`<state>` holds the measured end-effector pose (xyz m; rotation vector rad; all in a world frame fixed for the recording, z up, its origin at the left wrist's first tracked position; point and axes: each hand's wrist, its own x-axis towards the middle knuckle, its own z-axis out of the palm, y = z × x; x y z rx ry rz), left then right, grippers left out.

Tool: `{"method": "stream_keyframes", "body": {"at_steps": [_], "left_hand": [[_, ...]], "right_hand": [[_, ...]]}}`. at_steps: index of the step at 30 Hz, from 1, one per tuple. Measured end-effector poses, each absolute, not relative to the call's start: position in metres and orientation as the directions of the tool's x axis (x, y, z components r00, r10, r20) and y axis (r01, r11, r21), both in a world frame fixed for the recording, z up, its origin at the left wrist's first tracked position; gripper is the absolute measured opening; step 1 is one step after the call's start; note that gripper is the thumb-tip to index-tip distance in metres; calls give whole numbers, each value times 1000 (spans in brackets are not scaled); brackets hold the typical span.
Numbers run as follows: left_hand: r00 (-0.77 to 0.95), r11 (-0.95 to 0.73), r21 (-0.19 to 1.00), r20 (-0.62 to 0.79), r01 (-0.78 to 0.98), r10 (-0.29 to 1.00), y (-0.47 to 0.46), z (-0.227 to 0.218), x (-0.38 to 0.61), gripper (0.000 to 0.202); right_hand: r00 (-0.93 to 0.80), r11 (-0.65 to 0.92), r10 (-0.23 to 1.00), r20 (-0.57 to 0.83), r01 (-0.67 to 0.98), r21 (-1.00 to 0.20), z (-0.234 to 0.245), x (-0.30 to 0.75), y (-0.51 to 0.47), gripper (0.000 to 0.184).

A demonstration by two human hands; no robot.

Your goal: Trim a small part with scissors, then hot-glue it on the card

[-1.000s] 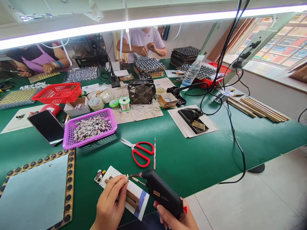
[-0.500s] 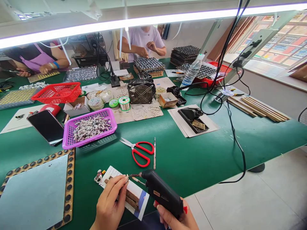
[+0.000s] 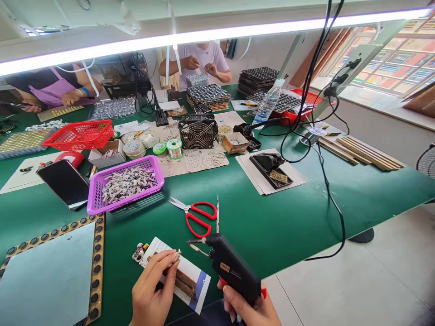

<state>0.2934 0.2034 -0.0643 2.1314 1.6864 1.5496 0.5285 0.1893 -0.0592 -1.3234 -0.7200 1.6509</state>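
Green work surface (image 3: 272, 235) runs across the view under a lit fluorescent tube (image 3: 204, 34), with a tiled floor (image 3: 340, 290) at lower right and a window (image 3: 390, 59) beyond. Two co-workers (image 3: 200, 59) sit at the far side among stacked trays (image 3: 209, 93). A purple plastic basket (image 3: 102, 199) of small parts and red-handled scissors (image 3: 197, 219) lie on the surface.

The black soldering gun (image 3: 231, 267) sits at the near edge of the surface, clenched in the right hand (image 3: 248, 312). Its long axis runs diagonally, its metal tip (image 3: 195, 242) pointing up and left, just beside the left hand (image 3: 152, 283). The left hand's grip pinches a small pale item (image 3: 176, 256), too small to identify, above a printed card (image 3: 202, 290).
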Motion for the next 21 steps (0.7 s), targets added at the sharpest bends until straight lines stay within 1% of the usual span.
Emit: {"method": "stream_keyframes", "body": {"at_steps": [2,4,7,10,12,14,16,19,21], "left_hand": [[-156,-343,672,566,657,810,199,-67,286,10],[-197,-272,753,468,599,861,192,-70,278,9],[-178,-258,800,409,542,895,179,-73,273,16],[-135,-296,820,407,489,903,166,-76,277,21],[-155,-292,821,412,491,898,159,-77,282,19],[-187,-281,784,446,553,875,154,-77,288,16],[-180,-281,698,508,659,842,152,-76,294,17],[-65,-326,529,591,783,804,150,-75,299,23],[50,-376,424,606,824,794,150,-77,301,23]], "right_hand": [[-75,-451,889,-452,-314,-835,-54,526,194,47],[-110,-453,889,-444,-348,-821,-50,523,198,48],[-159,-449,893,-421,-390,-804,-46,518,202,46],[-182,-449,893,-412,-431,-783,-45,515,201,43],[-188,-456,889,-417,-449,-769,-45,514,199,42],[-189,-462,885,-425,-457,-760,-46,515,197,41],[-187,-461,886,-425,-460,-759,-47,516,195,40],[-180,-451,891,-417,-464,-763,-48,518,193,41],[-175,-450,891,-419,-466,-762,-48,519,192,41]]}}
